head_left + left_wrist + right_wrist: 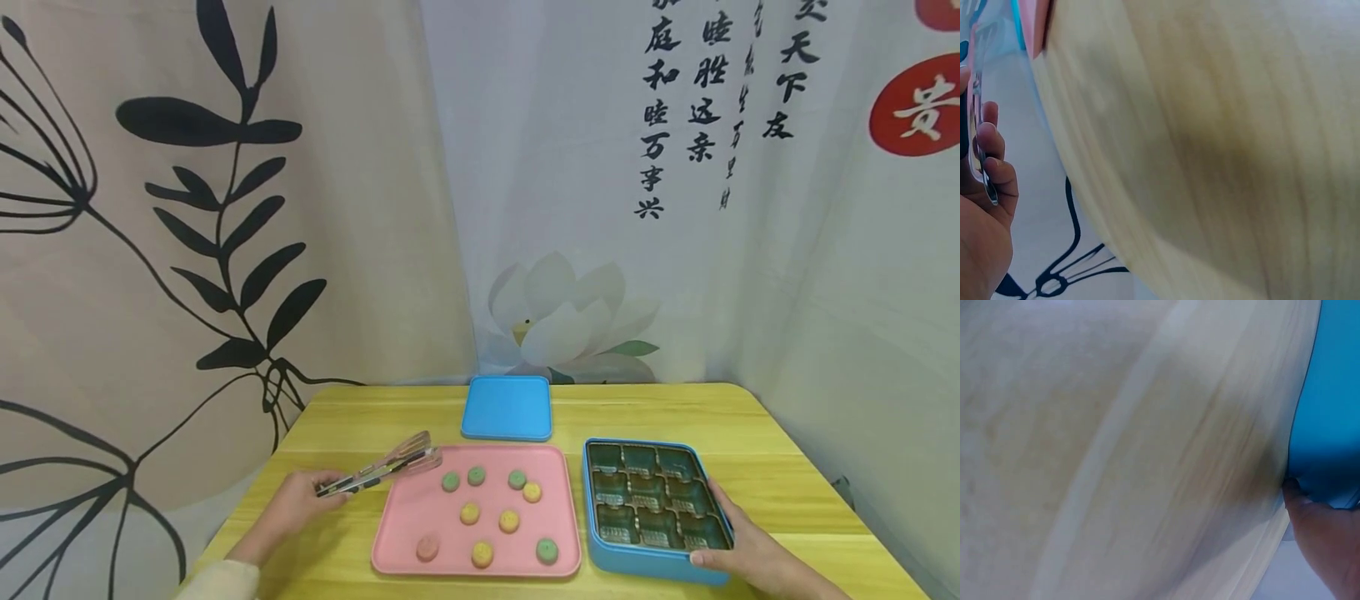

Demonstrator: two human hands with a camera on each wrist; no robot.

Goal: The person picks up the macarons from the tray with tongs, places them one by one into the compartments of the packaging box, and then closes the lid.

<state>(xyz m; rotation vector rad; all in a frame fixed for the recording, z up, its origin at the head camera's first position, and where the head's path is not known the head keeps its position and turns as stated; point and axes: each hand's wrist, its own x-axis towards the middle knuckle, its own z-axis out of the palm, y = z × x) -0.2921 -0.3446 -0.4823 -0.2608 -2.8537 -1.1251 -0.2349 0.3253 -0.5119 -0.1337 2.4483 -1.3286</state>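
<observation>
My left hand [296,507] holds a pair of metal food tongs [382,468] by the handle end. Their clear-looking tips point right, over the far left corner of a pink tray [401,542]. In the left wrist view, fingers curl round the tongs [977,103]. Several small round pastries lie spread on the tray: green [547,551], yellow [482,553] and one pink [427,547]. To the tray's right, my right hand [742,542] grips the near right corner of a blue box [637,560], thumb at its front rim. Its dark divided insert [651,492] shows no pastries.
A flat blue lid or tray [507,408] lies behind the pink tray, near the far edge of the wooden table [360,417]. A printed curtain [375,208] with plants and writing hangs behind the table.
</observation>
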